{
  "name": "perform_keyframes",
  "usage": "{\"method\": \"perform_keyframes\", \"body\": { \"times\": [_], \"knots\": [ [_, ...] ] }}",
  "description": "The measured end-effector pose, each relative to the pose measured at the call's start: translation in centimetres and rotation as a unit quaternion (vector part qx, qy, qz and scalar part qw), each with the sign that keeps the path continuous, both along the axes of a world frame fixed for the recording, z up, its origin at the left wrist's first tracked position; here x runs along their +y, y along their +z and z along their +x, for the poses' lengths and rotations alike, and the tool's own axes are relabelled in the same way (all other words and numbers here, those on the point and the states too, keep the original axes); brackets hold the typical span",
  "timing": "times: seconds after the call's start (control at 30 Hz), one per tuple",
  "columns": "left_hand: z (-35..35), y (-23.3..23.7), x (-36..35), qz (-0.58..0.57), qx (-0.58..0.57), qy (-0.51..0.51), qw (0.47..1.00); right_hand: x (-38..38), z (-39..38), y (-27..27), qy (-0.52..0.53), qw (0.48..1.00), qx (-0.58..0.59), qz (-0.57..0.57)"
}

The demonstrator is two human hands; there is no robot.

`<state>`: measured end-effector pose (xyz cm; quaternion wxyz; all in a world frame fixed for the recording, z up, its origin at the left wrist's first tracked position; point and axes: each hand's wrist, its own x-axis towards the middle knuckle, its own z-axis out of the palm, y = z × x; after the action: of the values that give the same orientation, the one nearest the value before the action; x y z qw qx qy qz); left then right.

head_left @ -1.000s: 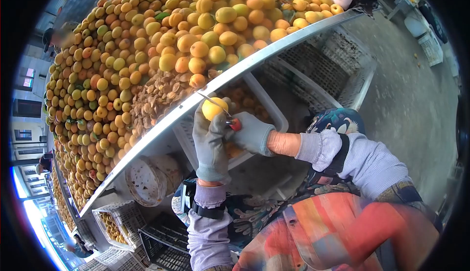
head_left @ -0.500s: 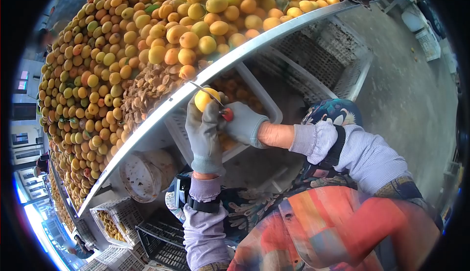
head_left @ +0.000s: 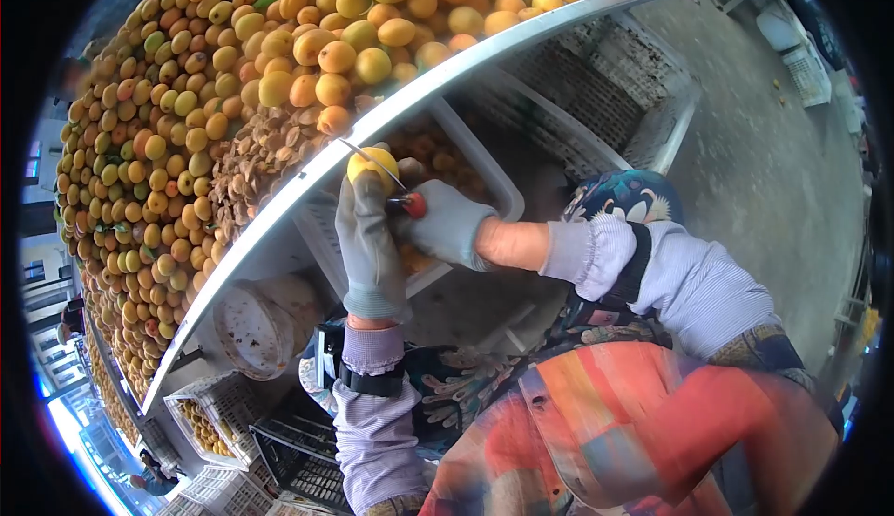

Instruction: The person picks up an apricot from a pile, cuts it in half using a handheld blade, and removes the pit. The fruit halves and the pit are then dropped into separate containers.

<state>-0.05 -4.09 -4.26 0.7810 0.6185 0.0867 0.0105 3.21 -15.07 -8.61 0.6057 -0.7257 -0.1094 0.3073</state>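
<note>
My left hand (head_left: 371,237), in a grey glove, is closed around a yellow apricot (head_left: 372,166) just below the table's metal edge (head_left: 358,131). My right hand (head_left: 449,223), gloved as well, grips a knife by its red handle (head_left: 413,204). The thin blade lies against the apricot, its tip pointing up and left towards the edge. Below both hands is a white crate (head_left: 480,157) with orange fruit in it, partly hidden by the hands. On the table, close to the edge, lies a heap of brown apricot stones (head_left: 261,157).
Piled apricots (head_left: 158,143) cover the table. Under it are a dirty white bucket (head_left: 256,330), a crate of fruit (head_left: 205,418) and a black crate (head_left: 298,451). To the right stands another white crate (head_left: 652,97). A person (head_left: 154,479) is far off at lower left.
The whole view has shifted slightly, so hands and table appear a little further left and up. Both hands keep their hold on the apricot and the knife.
</note>
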Motion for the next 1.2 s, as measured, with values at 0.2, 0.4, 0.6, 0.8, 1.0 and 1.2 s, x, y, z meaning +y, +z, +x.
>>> {"method": "perform_keyframes", "body": {
  "times": [0.2, 0.4, 0.6, 0.8, 1.0, 1.2],
  "knots": [
    [0.5, -0.7, 1.6, 0.132, -0.033, -0.002, 0.991, -0.4, 0.7, 1.7, 0.036, 0.999, 0.040, 0.002],
    [0.4, -0.3, 0.3, 0.042, -0.048, 0.037, 0.997, -0.7, 0.5, 2.4, 0.049, 0.999, 0.007, -0.014],
    [0.1, -0.7, 0.4, -0.014, 0.028, 0.006, 0.999, 0.0, -0.1, 1.7, 0.048, 0.995, 0.082, -0.026],
    [0.8, -1.0, 0.5, 0.084, 0.006, 0.030, 0.996, -0.4, 0.6, 1.1, 0.029, 0.998, 0.052, 0.006],
    [0.4, -0.5, -0.7, 0.047, -0.053, 0.083, 0.994, -1.1, 0.9, 3.4, 0.074, 0.993, 0.077, -0.044],
    [0.2, -0.5, 0.2, 0.000, 0.023, 0.011, 1.000, 0.0, -0.2, 0.3, 0.003, 0.997, 0.000, -0.072]
  ]
}}
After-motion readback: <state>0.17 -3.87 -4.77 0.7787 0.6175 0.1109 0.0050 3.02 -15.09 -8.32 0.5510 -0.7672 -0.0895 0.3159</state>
